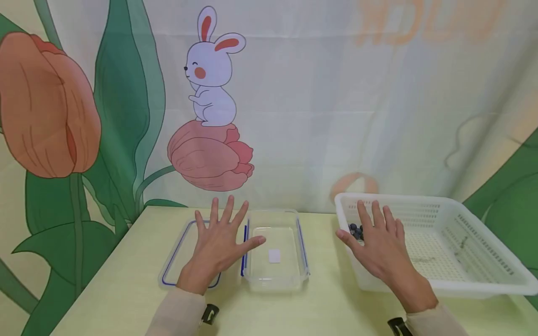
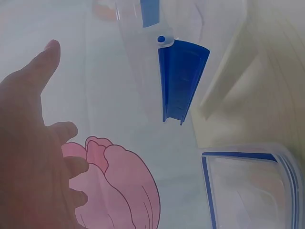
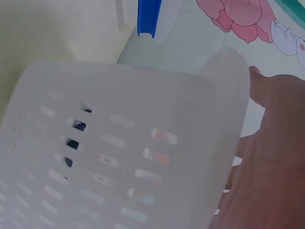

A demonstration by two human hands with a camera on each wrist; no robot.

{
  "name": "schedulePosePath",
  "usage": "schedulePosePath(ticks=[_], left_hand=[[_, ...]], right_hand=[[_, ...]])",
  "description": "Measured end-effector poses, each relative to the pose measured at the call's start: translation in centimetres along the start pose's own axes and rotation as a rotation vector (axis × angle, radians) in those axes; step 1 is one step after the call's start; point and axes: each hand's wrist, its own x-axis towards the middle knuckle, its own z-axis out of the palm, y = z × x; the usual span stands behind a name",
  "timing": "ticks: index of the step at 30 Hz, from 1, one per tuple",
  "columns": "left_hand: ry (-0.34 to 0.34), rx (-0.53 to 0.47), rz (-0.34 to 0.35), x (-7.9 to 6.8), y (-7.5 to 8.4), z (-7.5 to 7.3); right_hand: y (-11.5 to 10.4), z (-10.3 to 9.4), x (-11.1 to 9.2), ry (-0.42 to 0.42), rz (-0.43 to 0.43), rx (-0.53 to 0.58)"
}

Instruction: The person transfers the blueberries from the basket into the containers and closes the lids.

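My left hand (image 1: 218, 245), fingers spread, hovers over the lid and the left side of the clear container, holding nothing. Beneath it lies a clear lid (image 1: 170, 266) with a blue seal. Beside that stands a clear plastic container (image 1: 275, 280) with a blue side clip (image 2: 183, 81) hanging down; a small white square (image 1: 274, 256) shows at its bottom. My right hand (image 1: 384, 245) is spread over the left part of a white perforated basket (image 1: 458, 284), also holding nothing. Dark blueberries (image 1: 356, 231) sit in the basket's left end, partly hidden by this hand.
The pale yellow table (image 1: 328, 308) ends at a hanging cloth (image 1: 294, 116) printed with tulips and a rabbit. The basket's raised walls stand at the right of the table. A dark strap clip (image 1: 210, 313) is at my left sleeve.
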Motion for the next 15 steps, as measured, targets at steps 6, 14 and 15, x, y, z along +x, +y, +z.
schedulePosePath(ticks=[6,14,15], left_hand=[[-0.001,0.0,0.001,0.1,-0.1,0.0],[0.021,-0.002,0.007,0.6,0.2,-0.2],[0.017,-0.002,0.006,0.7,0.2,-0.3]], right_hand=[[0.5,-0.4,0.2,-0.002,-0.036,0.003],[1.5,-1.7,0.7,-0.027,-0.079,0.022],[1.6,-1.9,0.7,-0.036,-0.086,0.023]])
